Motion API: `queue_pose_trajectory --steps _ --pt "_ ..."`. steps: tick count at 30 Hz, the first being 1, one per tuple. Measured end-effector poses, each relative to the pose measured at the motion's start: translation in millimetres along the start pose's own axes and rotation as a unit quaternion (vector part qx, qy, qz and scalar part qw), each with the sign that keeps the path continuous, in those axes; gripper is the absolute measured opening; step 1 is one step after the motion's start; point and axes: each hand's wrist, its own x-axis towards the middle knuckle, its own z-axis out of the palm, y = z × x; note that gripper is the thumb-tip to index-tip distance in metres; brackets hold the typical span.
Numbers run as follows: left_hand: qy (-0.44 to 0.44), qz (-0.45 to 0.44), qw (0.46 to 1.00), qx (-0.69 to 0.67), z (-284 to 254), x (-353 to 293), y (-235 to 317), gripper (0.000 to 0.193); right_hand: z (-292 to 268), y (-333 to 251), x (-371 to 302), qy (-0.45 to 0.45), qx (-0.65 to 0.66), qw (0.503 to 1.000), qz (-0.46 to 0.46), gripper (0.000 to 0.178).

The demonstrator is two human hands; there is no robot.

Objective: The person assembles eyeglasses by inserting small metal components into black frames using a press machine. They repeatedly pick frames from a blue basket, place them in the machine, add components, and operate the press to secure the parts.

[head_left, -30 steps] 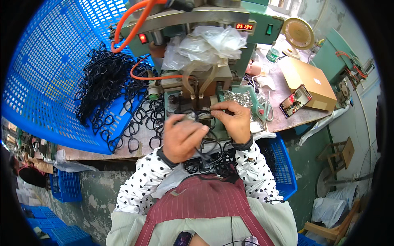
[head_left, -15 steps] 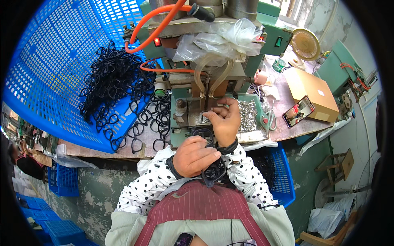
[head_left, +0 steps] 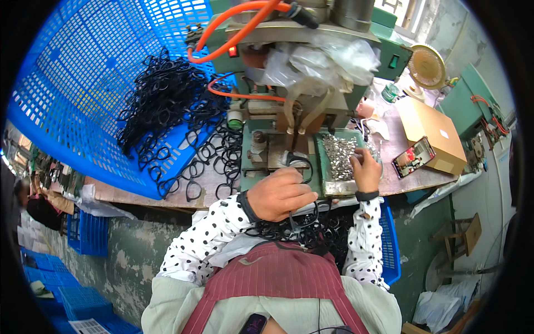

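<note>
My left hand (head_left: 282, 195) is closed, knuckles up, just in front of the press, gripping black looped straps. One black loop (head_left: 303, 162) extends from it onto the metal plate (head_left: 278, 157) under the press head, while other loops (head_left: 311, 228) hang below, over my lap. At the right, my right hand (head_left: 367, 171) reaches over the tray of small shiny metal pieces (head_left: 336, 153). Its thumb and fingers are pinched together at the pile's edge; whatever sits between them is too small to make out.
A green press (head_left: 253, 122) with orange air hoses (head_left: 245, 94) stands ahead. Left of it, a tilted blue basket (head_left: 72, 111) spills black loops (head_left: 161, 100) onto the table. To the right are a propped phone (head_left: 414, 157) and a cardboard box (head_left: 434, 133).
My right hand has left the press plate and moved right to the metal pieces. My left hand has shifted forward and right, bringing a loop to the plate. The view has shifted slightly.
</note>
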Motion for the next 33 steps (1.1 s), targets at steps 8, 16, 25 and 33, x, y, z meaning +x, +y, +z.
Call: queue_pose_trajectory --steps 8,16,25,33 --pt "0.003 -0.010 1.000 0.004 7 -5 0 0.053 26 18 -13 0.051 -0.106 0.990 -0.073 0.014" --pt "0.183 -0.109 0.969 0.128 14 -66 21 0.039 23 6 -17 0.144 0.071 0.984 -0.076 0.010" --pt "-0.012 -0.588 0.753 0.296 10 -150 -13 0.021 31 3 -18 0.175 0.012 0.981 -0.079 0.009" --pt "0.160 -0.487 0.821 0.252 -22 -126 -25 0.011 24 -11 -18 0.142 0.042 0.988 -0.037 0.006"
